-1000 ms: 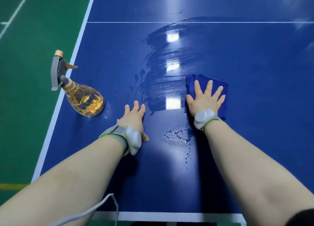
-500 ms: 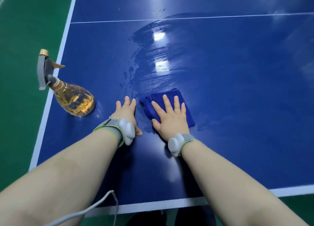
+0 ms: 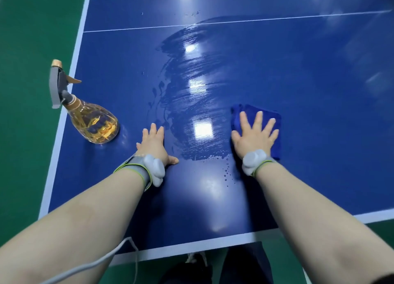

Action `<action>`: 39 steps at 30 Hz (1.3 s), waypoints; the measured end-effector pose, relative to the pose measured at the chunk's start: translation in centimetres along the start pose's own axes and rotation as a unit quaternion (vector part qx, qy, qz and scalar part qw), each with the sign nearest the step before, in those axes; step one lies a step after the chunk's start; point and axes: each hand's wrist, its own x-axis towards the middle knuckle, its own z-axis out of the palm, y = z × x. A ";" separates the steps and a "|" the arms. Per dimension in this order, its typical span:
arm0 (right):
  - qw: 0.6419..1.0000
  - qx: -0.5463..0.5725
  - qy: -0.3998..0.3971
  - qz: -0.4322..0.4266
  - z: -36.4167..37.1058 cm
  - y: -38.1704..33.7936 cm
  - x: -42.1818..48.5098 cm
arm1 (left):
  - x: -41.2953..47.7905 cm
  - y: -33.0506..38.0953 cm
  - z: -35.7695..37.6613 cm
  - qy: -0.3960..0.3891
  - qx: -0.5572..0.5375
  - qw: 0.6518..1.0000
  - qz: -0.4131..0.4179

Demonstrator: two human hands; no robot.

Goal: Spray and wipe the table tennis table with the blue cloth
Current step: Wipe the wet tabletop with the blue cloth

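The blue cloth (image 3: pixel 275 123) lies folded flat on the dark blue table tennis table (image 3: pixel 298 74). My right hand (image 3: pixel 254 137) presses down on it with fingers spread and straight. My left hand (image 3: pixel 154 145) rests flat on the table surface, apart from the cloth, fingers straight. Between the hands a wet, streaked patch (image 3: pixel 191 96) shines with reflected lights, and small droplets (image 3: pixel 227 171) sit at its near edge. The spray bottle (image 3: pixel 91 121), clear with amber liquid and a grey trigger head, stands near the table's left edge, untouched.
The table's white border runs along the left edge (image 3: pixel 61 121) and near edge (image 3: pixel 234 239); a thin white centre line (image 3: pixel 213 23) crosses farther away. Green floor (image 3: pixel 27 91) surrounds the table. A white cable (image 3: pixel 102 258) hangs by my left forearm.
My right hand slid the cloth left toward my left hand, then back to the right across the wet patch. My left hand stayed planted on the table.
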 end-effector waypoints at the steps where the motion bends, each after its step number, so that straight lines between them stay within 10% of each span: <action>1: 0.999 -0.005 0.000 -0.032 0.4 -1.2 -1.3 | -0.1 -0.1 0.1 0.000 -0.001 1.000 0.003; 12: 0.960 -0.062 -0.047 -0.270 3.4 -6.2 -9.1 | -1.8 0.1 1.0 0.008 0.055 0.998 0.018; 27: 0.993 0.010 -0.002 0.120 -1.4 13.8 -3.3 | -5.7 2.9 2.7 0.005 0.058 0.998 -0.025; 39: 0.938 -0.063 -0.087 -0.329 2.9 1.8 -14.5 | -9.9 5.7 5.6 -0.042 0.072 0.997 0.000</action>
